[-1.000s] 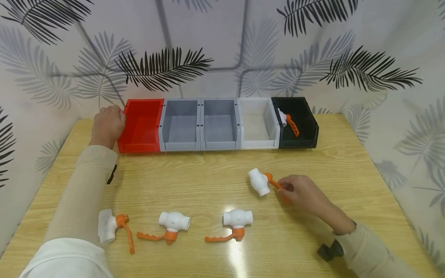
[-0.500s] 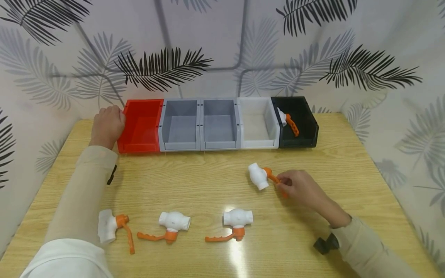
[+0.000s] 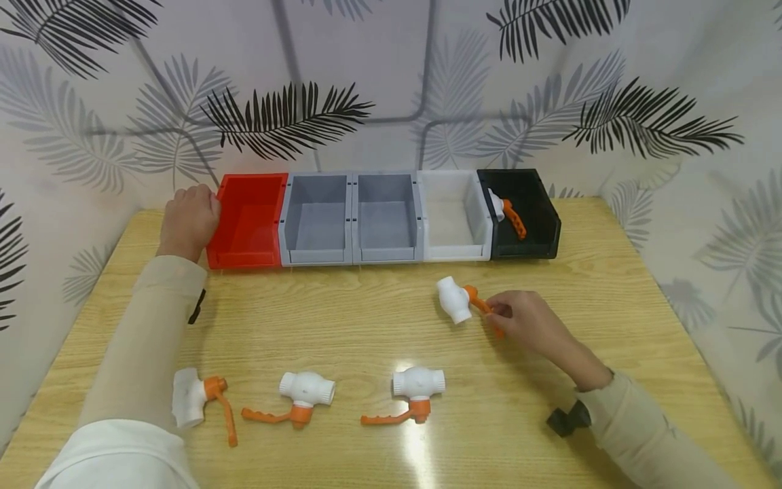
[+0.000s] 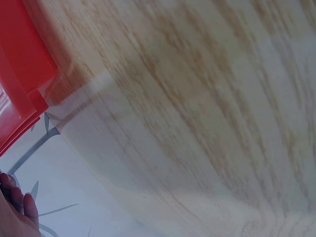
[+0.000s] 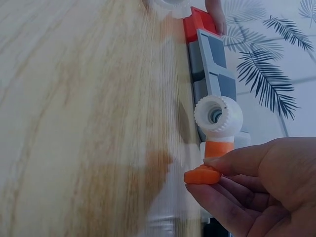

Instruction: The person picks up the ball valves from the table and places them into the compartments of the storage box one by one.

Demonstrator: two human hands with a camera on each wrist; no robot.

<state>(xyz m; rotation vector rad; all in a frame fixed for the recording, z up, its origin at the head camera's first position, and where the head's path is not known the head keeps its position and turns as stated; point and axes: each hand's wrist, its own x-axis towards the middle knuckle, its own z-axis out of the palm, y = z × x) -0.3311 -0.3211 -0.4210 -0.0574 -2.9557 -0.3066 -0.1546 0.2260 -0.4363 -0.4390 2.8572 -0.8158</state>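
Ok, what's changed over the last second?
The right hand has moved a little forward, toward the bins, carrying the white valve with it by its orange handle. Nothing was newly taken hold of or let go. The left hand beside the red bin, the three nearer valves and the valve in the black bin stayed put.

Head cam's showing bright, fairly even light; white glare's streaking the table (image 3: 348, 312) nr bottom ctr, soft shadow's falling under R hand (image 3: 531, 326). L wrist pic's running dim & hazy, red bin (image 4: 22, 59) reflecting faintly. R wrist's looking dim, bluish, w/ table grain blurring.
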